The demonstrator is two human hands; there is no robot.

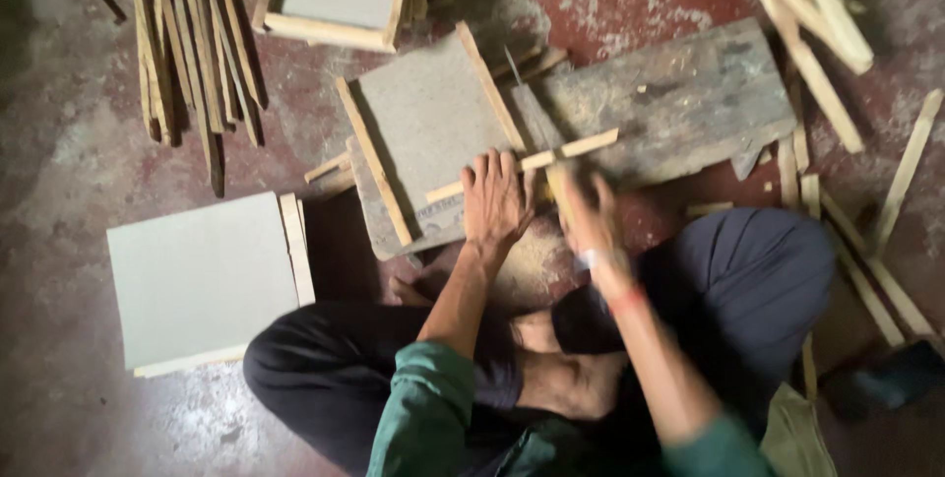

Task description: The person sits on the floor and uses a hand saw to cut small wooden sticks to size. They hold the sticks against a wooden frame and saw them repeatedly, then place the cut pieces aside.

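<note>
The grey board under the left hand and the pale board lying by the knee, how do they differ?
The grey board is darker, turned askew, with wooden strips on several edges, and the left hand presses on it. The pale board is lighter, untouched, with a strip along its right edge. Both lie flat and are rectangular.

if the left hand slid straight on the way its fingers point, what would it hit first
The left hand lies flat on the grey board, fingers pointing up the picture. Straight on, it would probably first meet the thin wooden strip lying crosswise at its fingertips.

head view, steeply downward, close overhead
</note>
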